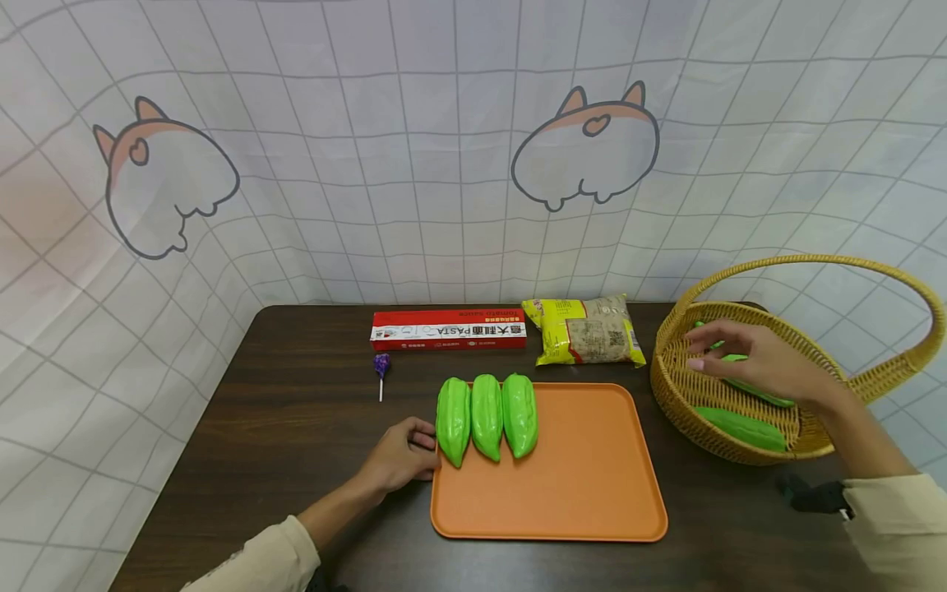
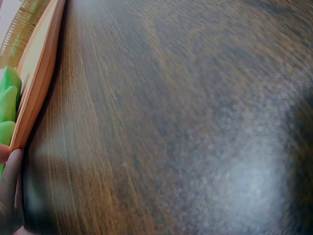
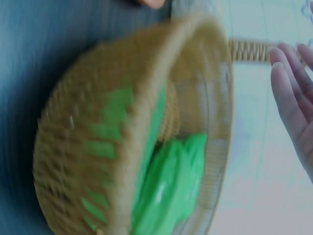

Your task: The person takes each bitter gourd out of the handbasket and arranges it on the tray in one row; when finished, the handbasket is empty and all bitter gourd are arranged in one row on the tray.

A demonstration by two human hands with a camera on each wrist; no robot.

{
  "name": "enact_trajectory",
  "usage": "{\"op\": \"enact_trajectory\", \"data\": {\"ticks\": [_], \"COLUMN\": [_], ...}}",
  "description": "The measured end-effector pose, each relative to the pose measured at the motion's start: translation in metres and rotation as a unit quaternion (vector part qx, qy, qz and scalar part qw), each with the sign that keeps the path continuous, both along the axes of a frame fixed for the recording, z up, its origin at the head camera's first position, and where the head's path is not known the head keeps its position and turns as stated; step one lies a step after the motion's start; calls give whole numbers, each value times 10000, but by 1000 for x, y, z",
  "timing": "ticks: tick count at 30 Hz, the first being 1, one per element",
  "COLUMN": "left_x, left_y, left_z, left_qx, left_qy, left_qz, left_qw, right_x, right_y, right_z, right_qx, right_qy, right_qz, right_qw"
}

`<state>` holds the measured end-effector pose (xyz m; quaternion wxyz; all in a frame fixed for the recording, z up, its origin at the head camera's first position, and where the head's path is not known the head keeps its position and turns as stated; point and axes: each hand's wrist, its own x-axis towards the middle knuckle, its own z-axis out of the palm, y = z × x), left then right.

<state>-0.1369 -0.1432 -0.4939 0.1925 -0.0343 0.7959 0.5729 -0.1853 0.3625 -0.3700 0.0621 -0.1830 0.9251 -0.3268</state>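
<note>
My left hand (image 1: 403, 454) pinches the left rim of an orange tray (image 1: 577, 485), thumb and finger meeting at the edge in the left wrist view. On the tray's upper left, three glossy green star fruits (image 1: 486, 418) lie side by side, their pointed ends toward me. My right hand (image 1: 755, 362) is above the wicker basket (image 1: 669, 415) with fingers loosely spread and nothing held. Inside the basket rest several more green star fruits (image 1: 743, 429), partly hidden by that hand. The right wrist view shows ridged fruit (image 3: 168, 188) beyond the woven rim.
Behind the tray lie a red pasta box (image 1: 447, 329) and a yellow packet (image 1: 588, 331). A purple lollipop (image 1: 381, 366) is left of the tray. The basket's tall handle (image 1: 806, 260) arches over its opening. A white gridded curtain (image 1: 414, 164) hangs along the table's back edge.
</note>
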Motion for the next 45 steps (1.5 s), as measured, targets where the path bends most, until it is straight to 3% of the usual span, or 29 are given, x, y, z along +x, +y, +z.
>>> {"op": "enact_trajectory", "data": {"ticks": [7,17,30,45], "left_x": [0,0,-1,-2], "left_y": [-2,-1,-2,-4], "left_z": [0,-1,0,1], "left_qx": [-6,47,-20,4], "left_qy": [36,-12,-16,-2], "left_qz": [-17,-18,-68,-134], "left_qw": [10000,10000,10000,9999], "right_x": [-15,-34,-48,-60], "right_y": [31,52,62,65], "right_z": [-2,-20,-31,-30], "right_qx": [366,876,1250,1357], "right_qy": [-197,-772,-1270,-1361], "right_qz": [-274,-524,-485,-233], "right_qw": [9988,9918,9828,9811]}}
